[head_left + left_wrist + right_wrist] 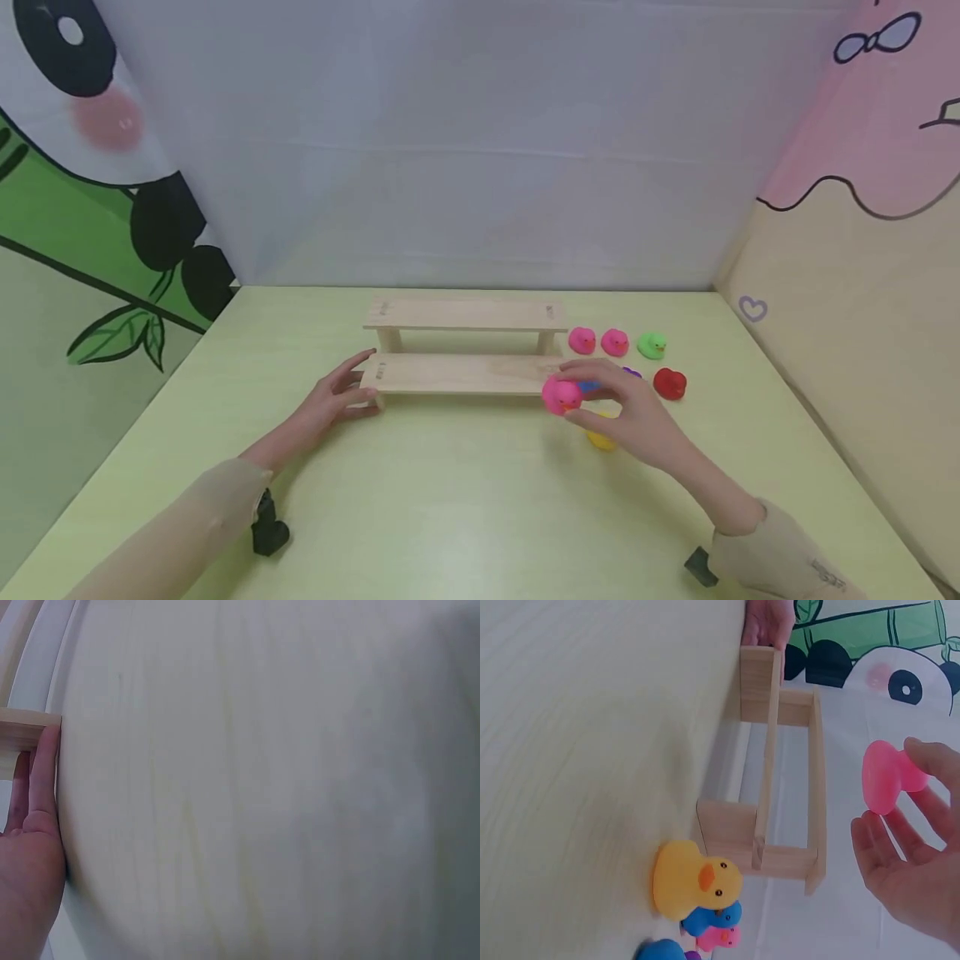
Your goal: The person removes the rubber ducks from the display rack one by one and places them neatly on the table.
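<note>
In the head view my right hand (633, 417) pinches a pink rubber duck (562, 395) between thumb and fingers, over the right end of the front plank of a two-tier wooden stand (457, 375). The right wrist view shows this pink duck (883, 778) raised off the table, level with the stand's upper tier. At the stand's left end rests my left hand (341, 393), its fingers touching the end of the front plank. From the left wrist view, those fingers (46, 769) look straight against the wood.
Right of the stand are two pink ducks (582, 340), a green duck (652, 345) and a red duck (670, 384). A yellow duck (682, 881) and a blue duck (705, 921) sit near its right end, partly hidden by my right hand in the head view. Walls enclose the table.
</note>
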`<act>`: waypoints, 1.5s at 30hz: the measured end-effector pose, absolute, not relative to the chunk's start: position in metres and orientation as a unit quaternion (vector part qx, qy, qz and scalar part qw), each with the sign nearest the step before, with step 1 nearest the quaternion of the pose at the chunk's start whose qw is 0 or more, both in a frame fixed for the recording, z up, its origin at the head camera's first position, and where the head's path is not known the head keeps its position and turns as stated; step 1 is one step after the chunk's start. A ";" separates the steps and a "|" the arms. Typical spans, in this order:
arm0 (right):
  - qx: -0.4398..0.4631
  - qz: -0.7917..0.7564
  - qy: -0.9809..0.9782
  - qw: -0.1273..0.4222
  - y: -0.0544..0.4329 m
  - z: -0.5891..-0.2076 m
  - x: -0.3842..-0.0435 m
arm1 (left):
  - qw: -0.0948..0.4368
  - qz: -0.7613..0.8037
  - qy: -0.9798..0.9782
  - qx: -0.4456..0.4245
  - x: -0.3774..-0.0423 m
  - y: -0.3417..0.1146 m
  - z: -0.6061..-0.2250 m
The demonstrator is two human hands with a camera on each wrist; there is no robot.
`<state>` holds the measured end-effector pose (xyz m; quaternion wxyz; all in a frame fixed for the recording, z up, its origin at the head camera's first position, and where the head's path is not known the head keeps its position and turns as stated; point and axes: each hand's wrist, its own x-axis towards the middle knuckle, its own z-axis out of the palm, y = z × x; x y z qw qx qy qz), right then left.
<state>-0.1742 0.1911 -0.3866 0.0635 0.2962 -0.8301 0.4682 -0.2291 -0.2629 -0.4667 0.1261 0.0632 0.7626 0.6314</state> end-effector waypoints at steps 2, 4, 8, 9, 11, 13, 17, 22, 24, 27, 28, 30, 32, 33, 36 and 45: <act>0.285 0.462 -0.837 0.066 0.200 -0.383 -0.172 | 0.126 0.631 0.763 0.062 -0.228 -0.263 -0.467; 0.275 0.457 -0.843 0.075 0.209 -0.381 -0.169 | 0.125 0.629 0.765 0.060 -0.228 -0.263 -0.468; 0.267 0.453 -0.844 0.106 0.226 -0.383 -0.165 | 0.127 0.626 0.768 0.059 -0.229 -0.263 -0.469; 0.267 0.452 -0.843 0.116 0.230 -0.385 -0.165 | 0.127 0.625 0.768 0.059 -0.229 -0.263 -0.469; 0.264 0.452 -0.842 0.132 0.236 -0.389 -0.163 | 0.126 0.627 0.766 0.060 -0.229 -0.263 -0.470; 0.254 0.451 -0.843 0.145 0.243 -0.394 -0.162 | 0.125 0.629 0.765 0.061 -0.229 -0.263 -0.470; 0.218 0.439 -0.857 0.158 0.255 -0.404 -0.160 | 0.125 0.633 0.762 0.060 -0.230 -0.263 -0.471; 0.196 0.427 -0.865 0.175 0.273 -0.414 -0.160 | 0.129 0.634 0.761 0.056 -0.230 -0.263 -0.470; 0.195 0.425 -0.866 0.177 0.281 -0.416 -0.161 | 0.129 0.632 0.762 0.060 -0.229 -0.263 -0.470; 0.190 0.422 -0.870 0.172 0.292 -0.421 -0.163 | 0.127 0.633 0.761 0.059 -0.229 -0.262 -0.469; 0.189 0.419 -0.872 0.170 0.295 -0.423 -0.163 | 0.128 0.632 0.762 0.059 -0.229 -0.262 -0.469; 0.185 0.412 -0.876 0.167 0.302 -0.428 -0.164 | 0.128 0.632 0.763 0.056 -0.229 -0.262 -0.468; 0.183 0.408 -0.879 0.166 0.307 -0.432 -0.165 | 0.129 0.628 0.766 0.051 -0.228 -0.262 -0.468; 0.184 0.405 -0.880 0.166 0.309 -0.434 -0.166 | 0.130 0.627 0.767 0.049 -0.228 -0.262 -0.467; 0.183 0.402 -0.882 0.165 0.314 -0.438 -0.167 | 0.132 0.618 0.774 0.045 -0.228 -0.262 -0.466; 0.166 0.388 -0.900 0.111 0.328 -0.454 -0.170 | 0.134 0.616 0.775 0.037 -0.228 -0.260 -0.464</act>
